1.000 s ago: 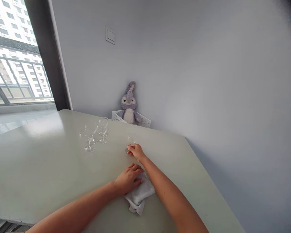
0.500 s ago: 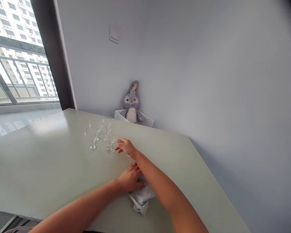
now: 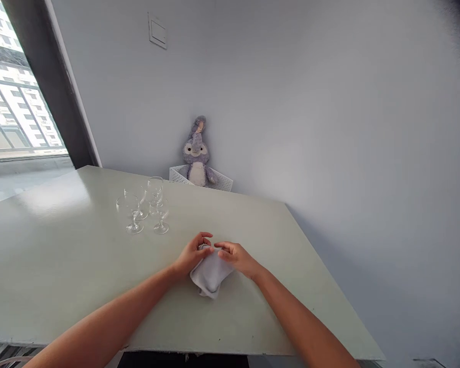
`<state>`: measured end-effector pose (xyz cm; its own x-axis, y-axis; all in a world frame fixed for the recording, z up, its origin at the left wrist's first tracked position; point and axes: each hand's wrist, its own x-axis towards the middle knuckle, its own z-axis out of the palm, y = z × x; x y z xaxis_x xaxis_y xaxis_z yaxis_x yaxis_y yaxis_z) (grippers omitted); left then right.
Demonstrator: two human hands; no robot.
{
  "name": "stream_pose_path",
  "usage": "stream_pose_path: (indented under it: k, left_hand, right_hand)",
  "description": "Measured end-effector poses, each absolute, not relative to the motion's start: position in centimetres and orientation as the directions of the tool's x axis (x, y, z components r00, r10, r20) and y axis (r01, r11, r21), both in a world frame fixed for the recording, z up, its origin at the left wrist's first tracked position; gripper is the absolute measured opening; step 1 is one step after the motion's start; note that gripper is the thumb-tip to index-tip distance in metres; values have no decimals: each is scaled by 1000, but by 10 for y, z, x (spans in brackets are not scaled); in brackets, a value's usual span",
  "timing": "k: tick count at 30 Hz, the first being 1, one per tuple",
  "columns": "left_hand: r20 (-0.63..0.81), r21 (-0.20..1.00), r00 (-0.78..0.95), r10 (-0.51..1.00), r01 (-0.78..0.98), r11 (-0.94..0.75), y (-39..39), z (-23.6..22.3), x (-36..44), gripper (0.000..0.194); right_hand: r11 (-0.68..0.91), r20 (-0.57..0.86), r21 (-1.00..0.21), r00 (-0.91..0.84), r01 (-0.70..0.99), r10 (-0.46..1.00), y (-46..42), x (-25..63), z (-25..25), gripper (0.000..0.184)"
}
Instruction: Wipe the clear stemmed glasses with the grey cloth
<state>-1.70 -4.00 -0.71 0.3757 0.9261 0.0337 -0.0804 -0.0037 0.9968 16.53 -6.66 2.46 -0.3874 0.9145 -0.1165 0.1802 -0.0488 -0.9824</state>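
A white folded cloth (image 3: 211, 273) lies on the pale table in front of me, with both hands at its far edge. My left hand (image 3: 193, 253) grips its upper left side, the thumb lying on top and the fingers bent over the far edge. At the upper right side, my right hand (image 3: 236, 257) has thumb and fingers curled around the cloth; the fingertips of the two hands almost meet. Several clear stemmed glasses stand upright in a cluster farther left, among them a near left glass (image 3: 134, 223) and a near right glass (image 3: 161, 225), apart from my hands.
The pale table (image 3: 80, 266) reaches to the wall corner. A plush toy (image 3: 197, 163) sits in a white perforated basket (image 3: 223, 181) by its far edge. On the wall is a switch (image 3: 158, 33); a window (image 3: 19, 97) lies at the left.
My right hand has drawn back from beside the glasses to the cloth. My left hand has shifted to the cloth's upper left edge. The arms no longer cross, and the camera view has shifted.
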Motion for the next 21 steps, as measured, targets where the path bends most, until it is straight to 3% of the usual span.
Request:
stream_pose_path:
  k: [3, 7, 10, 13, 15, 17, 19, 21]
  left_hand:
    - [-38, 971, 373, 927, -207, 123, -38, -2, -23, 46]
    - [-86, 937, 397, 914, -279, 210, -38, -1, -26, 55]
    - [-93, 947, 410, 908, -245, 207, -38, -5, -24, 65]
    - [-127, 949, 319, 939, -236, 209, -37, -6, -22, 59]
    - [-139, 929, 302, 943, -290, 229, -39, -4, -21, 51]
    - [-128, 902, 357, 925, -346, 258, -42, -1, -20, 47]
    - [-98, 880, 414, 905, -388, 273, -45, 3, -20, 45]
    - [-66, 866, 429, 901, -424, 264, -47, 5, -21, 45]
  right_hand:
    - [-168, -187, -982, -383, 82, 905, -77, 166, 18, 41]
    - [-139, -142, -990, -155, 30, 978, -71, 171, 11, 34]
    - [46, 47, -963, -3, 266, 999, -69, 175, 11, 36]
    - [245, 392, -729, 96, 639, 915, -79, 168, 13, 39]
    - [315, 496, -563, 7, 764, 868, -89, 155, 14, 39]
    - [359, 467, -482, -112, 799, 877, -97, 139, 12, 43]
    - [354, 414, -519, -134, 778, 900, -99, 127, 8, 45]
    - [273, 333, -706, -34, 654, 942, -94, 124, 6, 35]
